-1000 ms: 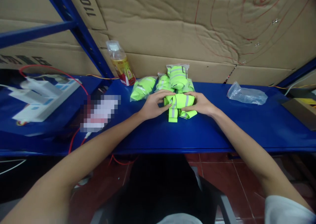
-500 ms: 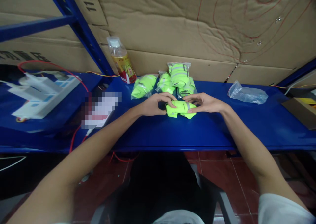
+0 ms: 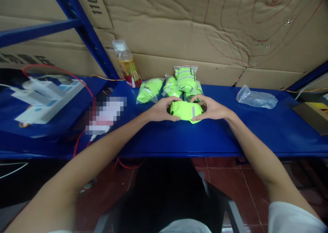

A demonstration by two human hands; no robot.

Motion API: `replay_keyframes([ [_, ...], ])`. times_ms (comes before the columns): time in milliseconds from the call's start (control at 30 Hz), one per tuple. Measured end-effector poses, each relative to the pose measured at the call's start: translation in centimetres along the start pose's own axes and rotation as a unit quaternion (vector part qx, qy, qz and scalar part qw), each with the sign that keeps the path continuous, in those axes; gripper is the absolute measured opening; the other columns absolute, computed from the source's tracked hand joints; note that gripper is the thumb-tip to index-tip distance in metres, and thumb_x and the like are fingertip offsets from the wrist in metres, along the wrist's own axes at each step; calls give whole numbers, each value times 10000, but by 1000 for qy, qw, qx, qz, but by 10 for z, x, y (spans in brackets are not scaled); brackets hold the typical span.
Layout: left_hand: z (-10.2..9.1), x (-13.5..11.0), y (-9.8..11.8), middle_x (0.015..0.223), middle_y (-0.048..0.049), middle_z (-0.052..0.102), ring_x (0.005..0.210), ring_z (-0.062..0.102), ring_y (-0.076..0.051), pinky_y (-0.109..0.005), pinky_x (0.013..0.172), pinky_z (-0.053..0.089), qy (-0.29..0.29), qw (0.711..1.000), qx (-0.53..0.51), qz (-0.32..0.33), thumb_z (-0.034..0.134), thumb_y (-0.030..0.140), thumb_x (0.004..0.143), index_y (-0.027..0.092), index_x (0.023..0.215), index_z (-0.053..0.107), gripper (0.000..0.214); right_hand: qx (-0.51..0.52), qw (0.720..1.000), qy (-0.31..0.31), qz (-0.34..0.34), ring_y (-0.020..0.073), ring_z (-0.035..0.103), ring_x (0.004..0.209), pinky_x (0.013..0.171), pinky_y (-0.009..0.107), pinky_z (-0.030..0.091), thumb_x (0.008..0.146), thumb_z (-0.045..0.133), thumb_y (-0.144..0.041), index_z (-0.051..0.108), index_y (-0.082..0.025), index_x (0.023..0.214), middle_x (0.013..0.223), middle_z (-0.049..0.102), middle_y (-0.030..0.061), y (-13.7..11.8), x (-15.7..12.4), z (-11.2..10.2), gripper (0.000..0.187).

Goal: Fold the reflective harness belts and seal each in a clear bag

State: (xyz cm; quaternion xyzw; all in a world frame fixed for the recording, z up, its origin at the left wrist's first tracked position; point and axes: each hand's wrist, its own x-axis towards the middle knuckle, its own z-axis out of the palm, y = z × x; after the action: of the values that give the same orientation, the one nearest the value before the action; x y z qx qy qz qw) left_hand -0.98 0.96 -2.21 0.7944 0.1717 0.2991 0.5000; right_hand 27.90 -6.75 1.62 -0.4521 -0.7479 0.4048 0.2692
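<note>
A folded neon-yellow vest (image 3: pixel 185 110) with a grey reflective stripe lies on the blue shelf (image 3: pixel 205 137) in front of me. My left hand (image 3: pixel 162 109) cups its left side and my right hand (image 3: pixel 210 108) cups its right side, both curled round the bundle and squeezing it together. Just behind it sit several clear bags (image 3: pixel 176 84) each holding a similar folded yellow vest, one bag standing upright on the others.
A plastic bottle (image 3: pixel 127 66) with a yellow and red label leans against the cardboard wall at the back left. Empty clear bags (image 3: pixel 256 98) lie to the right. White power strips (image 3: pixel 43 98) and a red cable (image 3: pixel 79 80) lie on the left; a blurred patch (image 3: pixel 106 115) lies beside them.
The vest went from a looser bundle with hanging ends to a tight compact fold. Both hands closed in around it from the sides.
</note>
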Motion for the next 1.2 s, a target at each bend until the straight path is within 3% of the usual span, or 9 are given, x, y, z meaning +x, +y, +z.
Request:
replay_keyframes([
  [100,-1,-1,0,1264,-121,773,1128,757,-262,-386,919,649,23,999,-39,-6,1016,273,651,190,1370,685,796,5,999,43,-15,234,711,894,765,392,623,610,1027,-449,625,-249,1423,1054,755,32,1,4,5,928],
  [233,0,3,0,1317,-129,781,1181,768,-293,-404,950,669,86,986,-140,-34,1063,269,564,203,1403,675,927,38,995,95,-23,335,722,1129,1009,550,613,561,1044,-457,757,-206,1281,1216,777,85,-1,11,11,815],
  [400,11,9,4,1204,-143,824,1156,787,-314,-490,1065,642,136,959,-241,-57,977,353,700,148,1180,762,564,107,976,189,-30,337,719,1147,1033,542,608,501,1060,-498,740,-215,1251,1253,773,96,2,21,22,864],
  [500,19,11,9,1276,-137,806,1241,750,-329,-519,1082,634,155,956,-247,-41,836,372,803,180,1225,737,474,94,963,249,-36,346,692,1233,1079,542,593,561,1027,-552,700,-229,1287,1325,745,115,4,27,36,860],
  [633,26,10,10,1394,-137,749,1240,747,-346,-642,1067,613,102,963,-243,-55,632,451,890,243,1379,625,531,43,954,294,-47,350,693,1231,1083,539,584,618,991,-544,669,-219,1287,1300,743,121,5,31,53,810],
  [800,31,9,15,1341,-166,753,1186,762,-389,-743,1052,567,76,948,-298,-81,616,429,797,226,1411,542,651,-71,930,350,-84,350,702,1211,1074,536,562,712,943,-543,674,-232,1308,1308,755,114,3,26,60,724],
  [1000,37,9,31,1183,-59,768,1113,786,-337,-674,1024,632,219,908,-322,-155,645,236,647,248,1285,517,651,-224,913,333,-74,412,692,1192,1023,599,534,748,905,-668,672,-246,1377,1317,771,138,0,25,60,793],
  [1100,35,9,33,1108,-40,764,1070,789,-326,-648,991,662,239,900,-327,-163,652,218,602,236,1171,537,580,-282,907,302,-84,418,688,1206,1008,570,502,785,845,-767,667,-202,1405,1330,773,162,-7,22,55,858],
  [1200,30,10,31,1086,-39,762,1029,791,-316,-647,971,674,243,900,-323,-164,655,224,593,230,1143,546,560,-313,901,281,-110,348,705,1181,1000,502,468,946,695,-753,658,-188,1453,1312,784,130,-13,15,41,760],
])
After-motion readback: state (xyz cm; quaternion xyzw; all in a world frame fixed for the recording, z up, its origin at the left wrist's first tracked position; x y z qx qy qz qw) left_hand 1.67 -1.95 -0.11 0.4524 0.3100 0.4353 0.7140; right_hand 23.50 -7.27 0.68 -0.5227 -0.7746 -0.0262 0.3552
